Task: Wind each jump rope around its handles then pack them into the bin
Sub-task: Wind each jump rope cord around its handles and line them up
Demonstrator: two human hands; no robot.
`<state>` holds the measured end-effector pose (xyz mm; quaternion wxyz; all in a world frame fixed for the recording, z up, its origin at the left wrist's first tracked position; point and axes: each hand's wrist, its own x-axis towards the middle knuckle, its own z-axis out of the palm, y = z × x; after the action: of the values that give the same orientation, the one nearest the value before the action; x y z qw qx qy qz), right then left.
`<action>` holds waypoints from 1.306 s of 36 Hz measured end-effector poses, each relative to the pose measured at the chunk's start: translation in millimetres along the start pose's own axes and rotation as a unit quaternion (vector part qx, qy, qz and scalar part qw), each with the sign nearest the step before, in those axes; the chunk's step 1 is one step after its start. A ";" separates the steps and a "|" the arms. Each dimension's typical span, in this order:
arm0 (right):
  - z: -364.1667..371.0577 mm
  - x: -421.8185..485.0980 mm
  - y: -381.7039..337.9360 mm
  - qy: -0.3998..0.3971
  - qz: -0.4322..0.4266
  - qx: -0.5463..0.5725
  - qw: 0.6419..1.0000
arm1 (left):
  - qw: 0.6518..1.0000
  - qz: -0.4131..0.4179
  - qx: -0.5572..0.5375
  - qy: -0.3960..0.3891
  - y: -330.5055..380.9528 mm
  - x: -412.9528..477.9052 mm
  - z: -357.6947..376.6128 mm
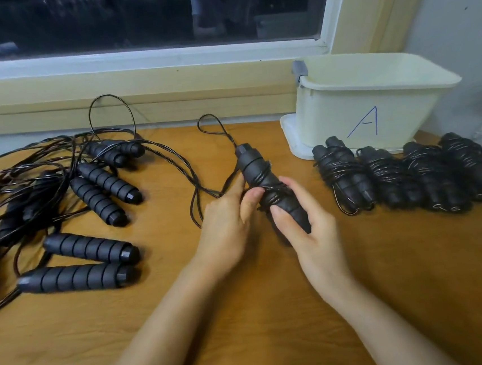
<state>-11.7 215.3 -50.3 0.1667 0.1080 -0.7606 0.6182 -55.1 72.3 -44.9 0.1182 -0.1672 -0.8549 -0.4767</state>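
Both hands, left hand [226, 222] and right hand [306, 229], grip the half-wound jump rope handles [257, 170], fingers [280, 218] curled around them above the bench [246, 314].

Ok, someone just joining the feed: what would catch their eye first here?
Centre frame, the left hand and right hand grip a partly wound jump rope. Left of them sprawls a tangle of unwound ropes; to the right, four wound bundles lie in a row before the cream bin marked A.
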 end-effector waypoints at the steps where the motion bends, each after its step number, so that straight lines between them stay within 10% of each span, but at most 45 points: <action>1: -0.2 -0.2 -0.6 -0.006 0.001 0.013 1.000 | 0.997 -0.007 -0.073 -0.021 2.4 -0.5 0.8; 11: -5.1 0.2 1.9 0.005 0.007 0.022 1.000 | 0.977 -0.015 -0.211 -0.032 10.5 -4.4 -0.3; 22: -1.3 -1.2 12.6 0.033 -0.156 -0.276 0.948 | 0.989 -0.031 -0.143 0.031 11.5 -10.0 1.0; 36: -0.3 -4.8 0.4 -0.023 -0.111 -0.469 0.876 | 0.987 -0.043 -0.154 -0.011 17.4 -15.7 -13.7; 47: 0.7 -4.2 6.3 0.040 -0.115 -0.385 0.915 | 0.956 -0.098 -0.264 0.085 24.4 -19.7 -7.0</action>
<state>-10.2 215.8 -57.7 0.2954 0.0979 -0.9148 0.2574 -27.1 74.8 -29.4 0.0947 -0.0662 -0.6978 -0.7069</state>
